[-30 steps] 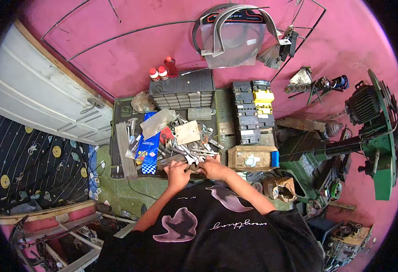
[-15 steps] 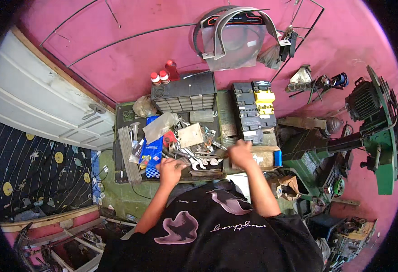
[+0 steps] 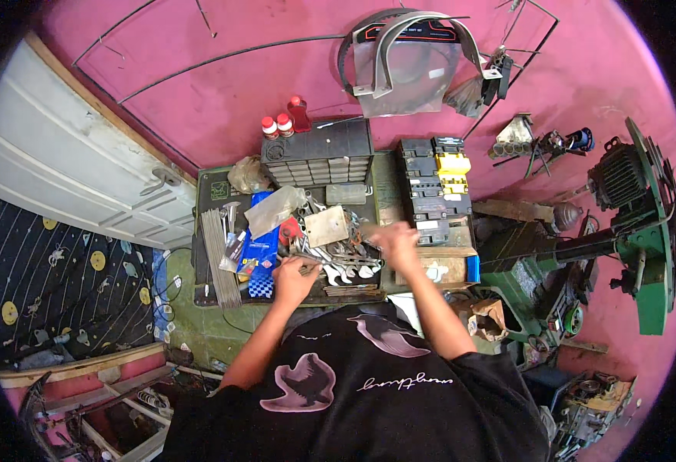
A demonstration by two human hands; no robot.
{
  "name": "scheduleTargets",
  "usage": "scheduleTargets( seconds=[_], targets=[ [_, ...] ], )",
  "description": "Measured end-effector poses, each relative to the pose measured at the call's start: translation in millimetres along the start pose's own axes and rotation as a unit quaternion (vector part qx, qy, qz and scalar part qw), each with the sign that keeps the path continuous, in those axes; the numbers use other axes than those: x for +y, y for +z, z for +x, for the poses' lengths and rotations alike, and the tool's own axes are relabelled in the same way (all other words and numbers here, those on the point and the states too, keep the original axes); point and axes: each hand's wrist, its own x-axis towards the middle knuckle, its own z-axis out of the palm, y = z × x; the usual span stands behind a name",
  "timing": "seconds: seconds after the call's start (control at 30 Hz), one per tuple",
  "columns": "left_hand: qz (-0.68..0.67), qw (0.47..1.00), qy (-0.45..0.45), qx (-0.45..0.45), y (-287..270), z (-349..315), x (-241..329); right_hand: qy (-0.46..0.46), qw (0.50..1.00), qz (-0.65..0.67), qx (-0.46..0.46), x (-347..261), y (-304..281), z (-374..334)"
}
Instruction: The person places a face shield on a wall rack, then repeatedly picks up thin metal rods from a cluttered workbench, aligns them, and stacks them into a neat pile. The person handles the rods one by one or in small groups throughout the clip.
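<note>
My left hand (image 3: 296,277) is closed at the front edge of the workbench, just right of a blue packet (image 3: 259,248). Something small and dark shows at its fingers, too indistinct to name. Blurred by motion, my right hand (image 3: 396,242) hovers over the right end of the tool pile, near the black cases; whether it holds anything is unclear. Between the hands lie several open-end wrenches (image 3: 345,272). Behind them are a worn cream-coloured card or box (image 3: 326,226), a clear plastic bag (image 3: 274,212) and a red item (image 3: 290,229).
A dark small-parts drawer cabinet (image 3: 319,154) carries red-capped bottles (image 3: 285,124). Black and yellow batteries or cases (image 3: 430,189) line the right side. Thin rods (image 3: 221,258) lie at the left. A shallow wooden box (image 3: 444,262) and a green machine (image 3: 507,266) stand further right.
My right hand has moved left and slightly away from me, toward the tools. My left hand has shifted a little right. The whole view has also moved slightly.
</note>
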Motion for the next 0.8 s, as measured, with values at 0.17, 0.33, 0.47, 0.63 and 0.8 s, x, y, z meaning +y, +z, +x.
scheduleTargets(
  seconds=[0.17, 0.33, 0.47, 0.63, 0.8],
  targets=[
    [-0.139, 0.983, -0.119, 0.015, -4, 4, 12, -0.076, 0.983, 0.102, -0.132, -82, 35, -28],
    [-0.204, 0.963, -0.120, 0.127, -30, 14, -15, -0.037, 0.989, -0.062, -0.128, -33, 7, -14],
    [-0.365, 0.923, -0.104, 0.065, -42, 13, -18, 0.093, 0.968, -0.203, 0.117, 28, -22, -2],
    [-0.248, 0.963, -0.102, -0.018, -18, 1, 6, 0.259, 0.911, -0.301, 0.113, 92, -23, 1],
    [-0.108, 0.994, 0.013, -0.023, -7, -11, 21, 0.162, 0.956, -0.243, 0.006, -12, -32, 11]
  ],
)
